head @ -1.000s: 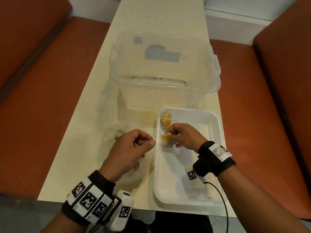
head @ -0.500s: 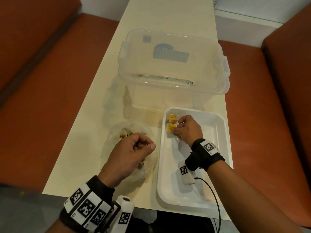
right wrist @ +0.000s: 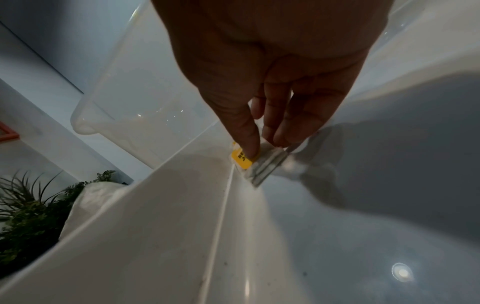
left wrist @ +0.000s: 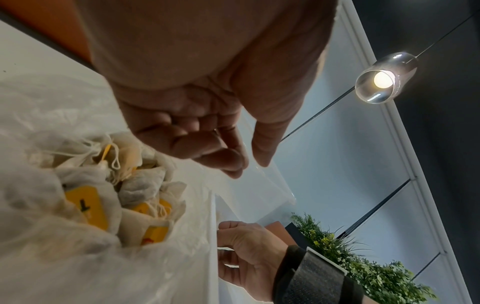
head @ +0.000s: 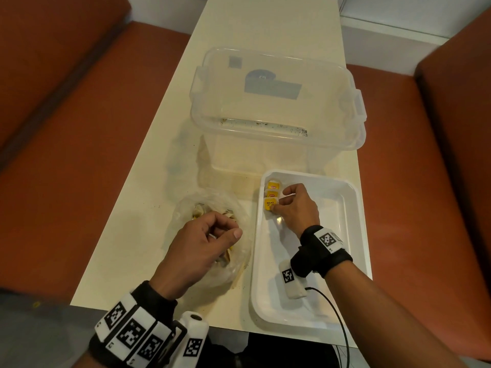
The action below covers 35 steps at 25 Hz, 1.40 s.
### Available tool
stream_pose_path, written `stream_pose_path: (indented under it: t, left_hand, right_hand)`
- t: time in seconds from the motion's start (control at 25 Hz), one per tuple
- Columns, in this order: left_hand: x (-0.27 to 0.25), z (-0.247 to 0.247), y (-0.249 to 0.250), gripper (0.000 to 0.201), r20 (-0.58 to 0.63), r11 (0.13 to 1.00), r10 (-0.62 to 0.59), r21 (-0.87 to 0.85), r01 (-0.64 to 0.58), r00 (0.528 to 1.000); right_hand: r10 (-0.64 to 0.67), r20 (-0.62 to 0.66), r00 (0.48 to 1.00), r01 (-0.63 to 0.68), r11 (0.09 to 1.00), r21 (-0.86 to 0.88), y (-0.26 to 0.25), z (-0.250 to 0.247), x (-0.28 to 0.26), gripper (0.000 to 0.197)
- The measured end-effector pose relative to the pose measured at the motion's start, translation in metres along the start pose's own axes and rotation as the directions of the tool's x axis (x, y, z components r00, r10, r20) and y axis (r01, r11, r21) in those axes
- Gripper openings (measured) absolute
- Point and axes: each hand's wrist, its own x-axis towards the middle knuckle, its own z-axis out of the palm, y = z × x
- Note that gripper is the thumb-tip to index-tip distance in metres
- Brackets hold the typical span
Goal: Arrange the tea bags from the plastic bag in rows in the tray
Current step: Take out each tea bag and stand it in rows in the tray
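Note:
A white tray (head: 354, 235) lies on the table at the right. In its far-left corner two tea bags (head: 273, 189) with yellow tags lie one behind the other. Just nearer, my right hand (head: 279, 203) pinches a third tea bag (head: 269, 204) down at the tray floor by the left wall. In the right wrist view the thumb sits on its yellow tag (right wrist: 241, 160). Left of the tray, a clear plastic bag (head: 191, 208) holds several tea bags (left wrist: 85, 203). My left hand (head: 228, 232) hovers over it, fingers curled, thumb and forefinger pinching the bag's thin film (left wrist: 270, 181).
A large clear plastic tub (head: 276, 144) stands right behind the tray and bag. The cream table (head: 138, 221) is narrow, with orange benches (head: 66, 155) on both sides. The tray's near end reaches the table's front edge.
My right hand carried the third tea bag farther into the tray's far-left corner and lowered it next to the two there. The left hand stayed over the plastic bag.

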Motion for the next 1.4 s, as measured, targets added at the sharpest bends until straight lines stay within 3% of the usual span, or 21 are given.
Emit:
stream_pose_path:
  t: [0.4,0.6,0.76,0.88,1.0,1.08,1.16,1.28,1.4]
  left_hand:
    - [0.000,-0.008,0.005,0.004,0.000,1.000,0.014,-0.005,-0.014,1.000]
    - [0.007,-0.037,0.010,0.005,-0.121,0.998,0.059,0.005,-0.059,0.991]
    - [0.012,-0.054,0.004,0.012,-0.111,0.971,0.096,0.231,-0.069,0.989]
    - [0.011,-0.047,-0.001,0.016,0.047,0.855,0.098,0.507,-0.108,0.994]
    - [0.012,-0.034,-0.012,0.023,0.263,0.685,0.077,0.687,-0.243,0.962]
    - [0.015,-0.028,-0.019,0.030,0.338,0.567,0.055,0.764,-0.308,0.940]
    - [0.017,-0.026,-0.025,0.034,0.365,0.469,0.057,0.812,-0.347,0.929]
    - [0.020,-0.026,-0.034,0.039,0.366,0.405,0.055,0.842,-0.356,0.929]
    - [0.023,-0.027,-0.037,0.025,0.353,0.364,0.083,0.860,-0.358,0.932]
  right_hand:
    - [0.002,-0.013,1.000,-0.001,0.999,0.038,0.000,0.003,0.006,0.043]
    - [0.006,0.003,1.000,-0.006,0.998,0.055,0.004,0.001,0.005,0.039]
    - [-0.030,-0.093,0.995,0.034,0.999,0.039,-0.004,-0.008,-0.009,0.029]
    - [-0.163,-0.016,0.986,0.164,0.986,0.043,-0.023,-0.012,-0.040,0.015]
    - [-0.208,0.333,0.920,0.249,0.965,-0.085,-0.043,-0.013,-0.080,0.017]
    - [-0.149,0.461,0.875,0.245,0.957,-0.156,-0.051,-0.010,-0.102,0.024]
    - [-0.121,0.498,0.859,0.246,0.950,-0.192,-0.053,-0.002,-0.115,0.027]
    - [-0.118,0.515,0.849,0.291,0.918,-0.270,-0.049,0.010,-0.117,0.022]
    - [-0.108,0.538,0.836,0.302,0.910,-0.286,-0.048,0.017,-0.116,0.031]
